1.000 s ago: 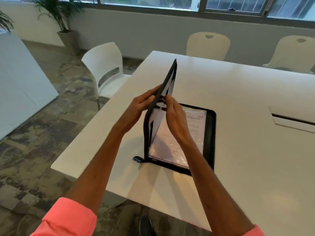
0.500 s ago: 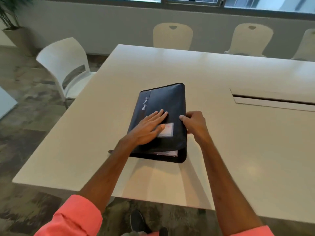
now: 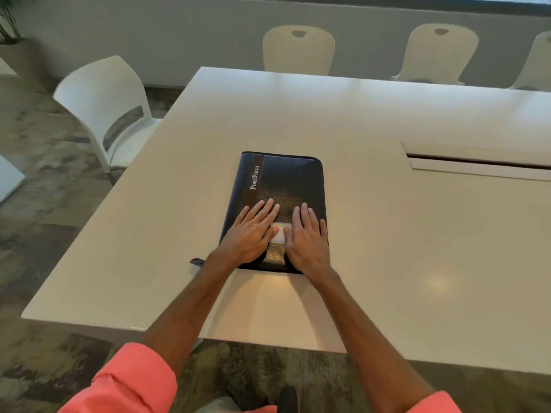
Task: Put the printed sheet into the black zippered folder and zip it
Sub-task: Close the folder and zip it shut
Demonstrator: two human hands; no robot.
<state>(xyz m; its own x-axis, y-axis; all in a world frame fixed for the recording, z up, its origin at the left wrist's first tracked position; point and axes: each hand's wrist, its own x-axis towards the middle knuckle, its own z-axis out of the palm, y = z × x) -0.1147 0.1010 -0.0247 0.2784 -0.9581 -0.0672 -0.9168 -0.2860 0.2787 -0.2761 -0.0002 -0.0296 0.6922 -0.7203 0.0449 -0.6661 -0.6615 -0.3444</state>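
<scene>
The black zippered folder (image 3: 286, 186) lies flat and folded shut on the white table (image 3: 387, 234), "PortFolio" printed along its left side. My left hand (image 3: 253, 231) rests palm down on its near left part, fingers spread. On the near right part my right hand (image 3: 307, 236) also lies flat. Between the hands shows a small white label (image 3: 280, 232) on the cover. The zipper pull (image 3: 197, 261) sticks out at the folder's near left corner. The printed sheet is hidden inside.
A white chair (image 3: 110, 111) stands at the table's left end and cream chairs (image 3: 298, 50) line the far side. A long cable slot (image 3: 477, 163) is set into the table at the right. The table's near edge runs just below my forearms.
The folder's cover, held upright a second ago over the sheet, has been folded down flat. My right hand moved from the folder's right edge onto the cover beside my left.
</scene>
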